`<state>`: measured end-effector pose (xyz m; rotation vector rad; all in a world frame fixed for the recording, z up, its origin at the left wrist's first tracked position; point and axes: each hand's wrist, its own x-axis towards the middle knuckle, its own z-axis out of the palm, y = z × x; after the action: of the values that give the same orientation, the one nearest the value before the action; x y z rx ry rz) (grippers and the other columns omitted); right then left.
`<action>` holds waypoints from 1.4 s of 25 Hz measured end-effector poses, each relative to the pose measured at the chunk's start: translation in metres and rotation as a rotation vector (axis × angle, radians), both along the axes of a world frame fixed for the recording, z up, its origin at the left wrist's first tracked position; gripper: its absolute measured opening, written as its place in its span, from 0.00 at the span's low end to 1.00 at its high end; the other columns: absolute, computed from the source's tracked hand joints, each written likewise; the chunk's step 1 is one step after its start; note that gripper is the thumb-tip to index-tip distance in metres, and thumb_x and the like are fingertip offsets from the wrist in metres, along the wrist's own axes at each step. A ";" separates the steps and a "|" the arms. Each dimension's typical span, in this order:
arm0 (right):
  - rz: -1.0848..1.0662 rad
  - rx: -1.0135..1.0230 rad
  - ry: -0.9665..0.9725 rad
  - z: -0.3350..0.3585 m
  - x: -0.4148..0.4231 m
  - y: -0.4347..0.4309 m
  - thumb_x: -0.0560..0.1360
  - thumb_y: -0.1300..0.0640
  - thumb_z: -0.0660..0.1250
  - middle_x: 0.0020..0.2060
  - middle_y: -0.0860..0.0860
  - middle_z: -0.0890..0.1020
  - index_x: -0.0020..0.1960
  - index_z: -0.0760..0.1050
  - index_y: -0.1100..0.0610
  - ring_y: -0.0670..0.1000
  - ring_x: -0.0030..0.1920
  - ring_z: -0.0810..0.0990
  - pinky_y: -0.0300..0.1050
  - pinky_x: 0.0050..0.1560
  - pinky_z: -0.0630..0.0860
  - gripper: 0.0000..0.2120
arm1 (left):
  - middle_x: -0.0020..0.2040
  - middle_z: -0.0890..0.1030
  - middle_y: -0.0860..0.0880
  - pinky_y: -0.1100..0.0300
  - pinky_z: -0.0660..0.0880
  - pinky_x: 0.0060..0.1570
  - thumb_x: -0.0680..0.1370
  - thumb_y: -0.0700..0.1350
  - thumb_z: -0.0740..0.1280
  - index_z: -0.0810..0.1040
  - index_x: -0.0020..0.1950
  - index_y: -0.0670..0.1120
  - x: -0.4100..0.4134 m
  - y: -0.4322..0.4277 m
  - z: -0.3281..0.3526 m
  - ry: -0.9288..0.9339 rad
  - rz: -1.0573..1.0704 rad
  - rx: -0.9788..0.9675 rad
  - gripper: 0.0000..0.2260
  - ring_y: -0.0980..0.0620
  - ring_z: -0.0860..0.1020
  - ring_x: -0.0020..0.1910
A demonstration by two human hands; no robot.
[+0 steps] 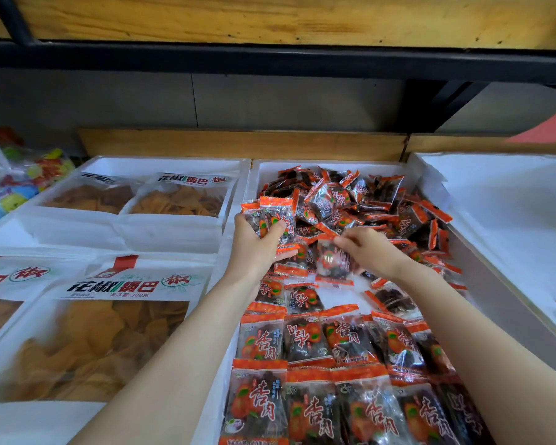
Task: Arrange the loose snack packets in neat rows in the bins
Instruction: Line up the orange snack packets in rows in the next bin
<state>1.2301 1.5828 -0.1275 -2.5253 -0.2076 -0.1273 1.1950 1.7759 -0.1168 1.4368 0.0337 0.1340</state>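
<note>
The left hand [254, 248] has its grip curled round a small stack of packets [275, 213], held upright over the middle bin [302, 163]. The right hand [371, 248] pinches a single packet [333, 261] just beside it, blurred. The bin's near part holds neat rows [328, 342], the far part the loose pile [366, 200]. The step looks best done by joining the single packet to the stack the same way round — orange seals aligned — then laying the stack against the last row with even overlap.

Orange and white before you
Your packets [305, 338] have orange ends, dark middles; the bin [379, 167] is white, the crisp bags [122, 332] golden.
</note>
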 end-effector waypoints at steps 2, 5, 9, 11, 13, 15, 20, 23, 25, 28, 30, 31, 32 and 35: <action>0.089 -0.088 0.243 -0.006 -0.003 -0.003 0.80 0.52 0.58 0.30 0.50 0.71 0.35 0.66 0.58 0.51 0.33 0.74 0.40 0.34 0.72 0.17 | 0.73 0.65 0.49 0.45 0.75 0.62 0.80 0.43 0.66 0.56 0.77 0.49 -0.001 0.000 0.001 0.011 0.008 0.021 0.29 0.63 0.82 0.31; 0.106 -0.099 0.349 -0.007 -0.004 -0.007 0.80 0.55 0.60 0.30 0.44 0.69 0.34 0.66 0.58 0.46 0.30 0.73 0.44 0.42 0.77 0.17 | 0.72 0.67 0.51 0.46 0.75 0.63 0.80 0.44 0.66 0.56 0.77 0.50 -0.001 0.001 0.001 0.028 0.015 0.028 0.29 0.57 0.84 0.33; 0.092 -0.145 0.303 -0.005 -0.002 -0.008 0.80 0.56 0.60 0.33 0.44 0.73 0.38 0.72 0.60 0.46 0.32 0.75 0.47 0.47 0.76 0.13 | 0.75 0.66 0.48 0.44 0.73 0.64 0.80 0.45 0.67 0.55 0.78 0.49 0.002 0.004 0.001 0.044 0.020 0.043 0.30 0.56 0.84 0.35; 0.112 -0.171 0.364 -0.012 -0.004 0.000 0.80 0.56 0.60 0.39 0.46 0.77 0.49 0.77 0.63 0.47 0.38 0.78 0.45 0.49 0.74 0.11 | 0.75 0.66 0.49 0.44 0.73 0.65 0.80 0.46 0.66 0.55 0.78 0.50 0.002 0.003 0.002 0.051 0.013 0.058 0.30 0.54 0.85 0.36; 0.077 -0.225 0.351 -0.018 -0.005 0.007 0.80 0.55 0.60 0.49 0.52 0.80 0.56 0.76 0.63 0.52 0.48 0.79 0.45 0.51 0.73 0.13 | 0.75 0.65 0.49 0.44 0.72 0.66 0.80 0.46 0.66 0.54 0.78 0.51 0.000 0.002 0.002 0.045 0.017 0.060 0.30 0.54 0.85 0.37; 0.052 -0.324 0.293 -0.016 -0.007 0.010 0.80 0.54 0.61 0.54 0.53 0.80 0.57 0.76 0.59 0.53 0.53 0.79 0.46 0.52 0.74 0.12 | 0.77 0.62 0.50 0.45 0.71 0.67 0.80 0.46 0.66 0.52 0.79 0.51 0.000 0.003 0.003 0.048 0.024 0.051 0.31 0.53 0.85 0.37; 0.036 -0.376 -0.245 -0.012 -0.014 0.027 0.79 0.53 0.62 0.61 0.50 0.73 0.66 0.68 0.53 0.52 0.59 0.74 0.46 0.54 0.73 0.17 | 0.72 0.68 0.49 0.51 0.77 0.59 0.80 0.42 0.65 0.60 0.74 0.46 -0.001 0.006 0.005 0.005 0.037 0.004 0.24 0.64 0.82 0.34; 0.185 -0.200 -0.220 -0.022 -0.009 0.046 0.79 0.49 0.61 0.71 0.51 0.65 0.74 0.59 0.54 0.50 0.71 0.63 0.44 0.67 0.63 0.27 | 0.69 0.69 0.48 0.47 0.79 0.56 0.80 0.42 0.66 0.61 0.73 0.43 0.004 0.013 0.007 -0.028 0.076 -0.023 0.24 0.67 0.81 0.38; 0.233 -0.233 -0.048 -0.028 -0.005 0.051 0.76 0.43 0.63 0.74 0.50 0.61 0.76 0.56 0.52 0.49 0.74 0.57 0.43 0.70 0.58 0.33 | 0.73 0.64 0.51 0.44 0.76 0.61 0.79 0.45 0.68 0.57 0.76 0.46 0.006 0.018 0.007 -0.038 0.093 -0.020 0.30 0.61 0.81 0.50; 0.191 -0.195 -0.029 -0.029 -0.001 0.058 0.73 0.43 0.68 0.70 0.53 0.66 0.73 0.59 0.54 0.52 0.71 0.60 0.44 0.67 0.61 0.35 | 0.73 0.65 0.50 0.43 0.75 0.62 0.79 0.44 0.67 0.58 0.76 0.45 0.003 0.019 0.007 -0.030 0.079 -0.039 0.28 0.59 0.81 0.50; 0.133 -0.164 -0.107 -0.028 -0.001 0.063 0.70 0.47 0.72 0.65 0.54 0.68 0.70 0.60 0.58 0.53 0.67 0.63 0.42 0.64 0.62 0.36 | 0.65 0.71 0.52 0.46 0.77 0.60 0.80 0.41 0.66 0.62 0.71 0.44 -0.001 0.015 0.009 -0.032 0.052 -0.071 0.22 0.64 0.82 0.39; 0.101 -0.158 -0.152 -0.028 0.000 0.065 0.69 0.49 0.74 0.63 0.54 0.69 0.69 0.61 0.59 0.53 0.65 0.64 0.41 0.63 0.62 0.36 | 0.60 0.72 0.54 0.47 0.78 0.58 0.81 0.40 0.65 0.64 0.69 0.45 -0.002 0.014 0.010 -0.028 0.043 -0.077 0.18 0.67 0.80 0.33; 0.074 -0.138 -0.181 -0.026 0.001 0.065 0.69 0.51 0.75 0.61 0.54 0.69 0.67 0.62 0.60 0.53 0.63 0.66 0.39 0.61 0.63 0.34 | 0.58 0.72 0.54 0.48 0.78 0.57 0.81 0.39 0.64 0.64 0.68 0.45 -0.003 0.013 0.010 -0.023 0.044 -0.078 0.17 0.70 0.79 0.30; 0.020 0.015 -0.150 -0.020 0.001 0.061 0.70 0.55 0.74 0.57 0.53 0.72 0.62 0.70 0.58 0.52 0.55 0.73 0.39 0.52 0.69 0.23 | 0.72 0.66 0.47 0.44 0.75 0.61 0.81 0.40 0.64 0.59 0.75 0.43 -0.004 0.013 0.011 -0.021 0.070 -0.058 0.25 0.70 0.78 0.28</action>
<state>1.2310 1.6443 -0.1476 -2.4995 -0.2909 -0.3093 1.1910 1.7894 -0.1057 1.3771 0.0697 0.2041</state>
